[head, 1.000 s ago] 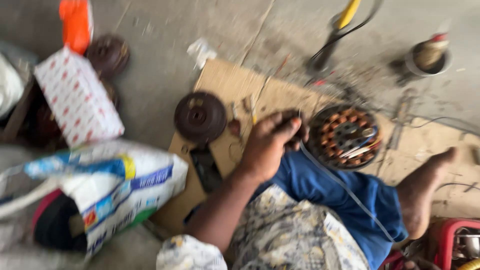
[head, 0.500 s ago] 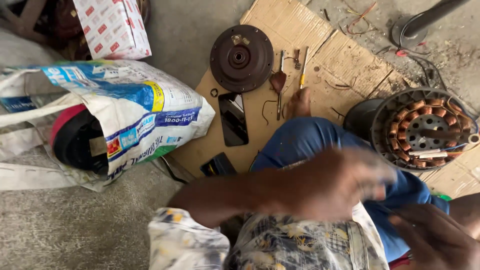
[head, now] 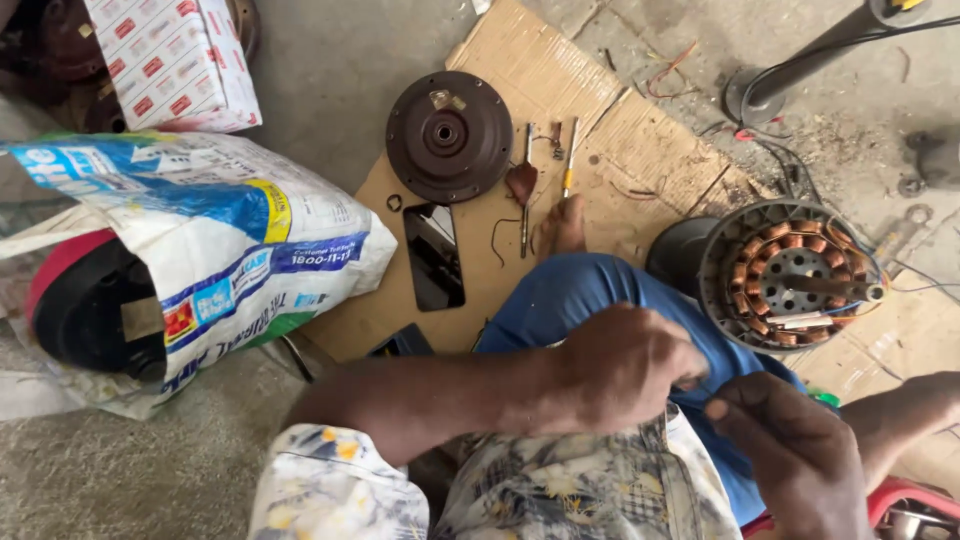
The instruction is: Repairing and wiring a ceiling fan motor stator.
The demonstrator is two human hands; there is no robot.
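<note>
The person's left hand (head: 620, 365) is curled into a loose fist over the blue-trousered knee, fingers pressed together as if pinching something thin, though what it grips cannot be told. The right hand (head: 790, 450) sits just beside it, thumb and forefinger closed in a pinch, seemingly on a fine strand of wire that is too thin to make out. Just beyond the hands, on the right side of the cardboard sheet (head: 560, 80), the fan motor stator (head: 790, 275) lies opened up, its copper coils exposed, so the dismantling looks done while the winding work appears unfinished. The round dark motor cover (head: 448, 135) lies apart near the cardboard's far edge, with two thin screwdrivers (head: 547, 175) and a black phone (head: 433, 255) beside it. A printed woven sack (head: 230, 250) and a red-and-white box (head: 175, 60) crowd the floor to the left.
</note>
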